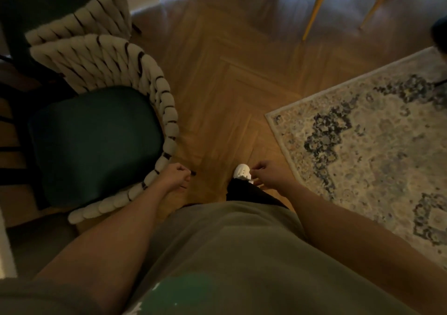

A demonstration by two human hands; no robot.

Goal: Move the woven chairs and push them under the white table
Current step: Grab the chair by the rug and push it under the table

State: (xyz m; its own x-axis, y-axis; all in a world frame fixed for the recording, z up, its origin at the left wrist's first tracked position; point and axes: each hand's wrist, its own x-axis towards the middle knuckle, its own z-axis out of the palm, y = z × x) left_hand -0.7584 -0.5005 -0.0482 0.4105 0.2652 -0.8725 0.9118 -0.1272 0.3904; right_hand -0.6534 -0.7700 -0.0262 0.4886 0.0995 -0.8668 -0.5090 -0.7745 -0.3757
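Observation:
Two woven chairs stand at the left, each with a thick cream rope back and a dark green seat. The near chair (96, 130) is beside my left leg, and the far chair (79, 22) is right behind it. My left hand (174, 175) hangs next to the near chair's back rim with its fingers loosely curled; I see nothing gripped in it. My right hand (268, 173) hangs free over the floor, fingers loosely curled and empty. A white edge (4, 242) at the bottom left may be the table.
A pale patterned rug (375, 145) covers the floor at the right. Bare herringbone wood floor (229, 72) runs ahead between the chairs and the rug. A dark chair on yellow legs (314, 12) stands at the top right. My white shoe (243, 170) is stepped forward.

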